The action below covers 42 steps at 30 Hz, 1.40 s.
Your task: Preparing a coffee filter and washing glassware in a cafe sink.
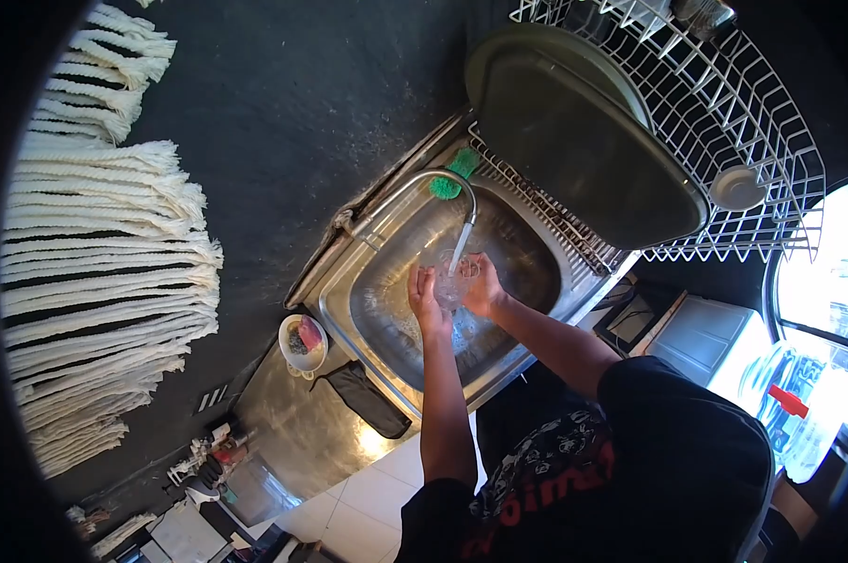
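A clear glass vessel (450,287) is held between both hands over the sink, in the stream of running water (459,248). My left hand (427,299) grips it from the left side with the fingers upward. My right hand (485,287) holds its right side, where a clear rounded part, perhaps a handle, shows by the fingers. Above them curves the metal faucet (424,174). Around the hands lies the stainless steel sink basin (378,281), wet and partly foamy at the bottom. The exact shape of the glass is blurred by water.
A green scrubber (456,174) rests behind the faucet. Large dark trays (586,141) lean in the white wire dish rack (733,91) at the right. Left of the sink are a white bowl (301,362) with sponges and a dark cloth (369,400). White rope fringe (114,260) hangs at the left.
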### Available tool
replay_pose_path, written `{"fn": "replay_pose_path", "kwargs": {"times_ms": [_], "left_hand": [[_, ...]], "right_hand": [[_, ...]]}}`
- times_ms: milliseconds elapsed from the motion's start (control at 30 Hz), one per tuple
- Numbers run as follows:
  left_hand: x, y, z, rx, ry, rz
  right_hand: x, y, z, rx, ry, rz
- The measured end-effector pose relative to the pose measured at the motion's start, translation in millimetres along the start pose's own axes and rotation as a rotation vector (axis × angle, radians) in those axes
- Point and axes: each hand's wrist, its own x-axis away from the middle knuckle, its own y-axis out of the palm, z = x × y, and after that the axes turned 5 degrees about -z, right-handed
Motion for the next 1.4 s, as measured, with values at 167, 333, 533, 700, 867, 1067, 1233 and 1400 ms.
{"fn": "replay_pose_path", "kwargs": {"times_ms": [167,333,533,700,867,1067,1233,1400], "left_hand": [[-2.2,-22.8,17.4,0.136,-0.248,-0.084],[13.7,-6.9,31.4,0.172,-0.437,0.004],[18.7,-28.4,-1.3,0.388,-0.431,0.080],[23.4,-15.5,-17.6,0.538,-0.401,0.044],[25.3,-18.3,-14.7,0.456,-0.374,0.070],[15.8,0.7,-30.9,0.452,-0.373,-0.071],[-6.9,-10.2,-54.4,0.383,-0.240,-0.101],[-22.8,-10.4,-54.0,0.397,-0.358,-0.101]], "right_hand": [[-16.3,9.0,13.2,0.183,0.015,0.017],[-30.3,24.4,5.7,0.365,-0.057,0.248],[-69.0,42.6,-13.6,0.488,-0.214,0.587],[-57.0,24.8,-12.9,0.622,-0.443,0.684],[-8.4,40.3,5.3,0.810,-0.552,0.599],[29.8,44.5,1.7,0.973,-0.232,0.367],[34.9,57.5,-26.1,1.548,-0.407,0.079],[74.2,134.6,-44.7,2.563,0.012,0.007]]}}
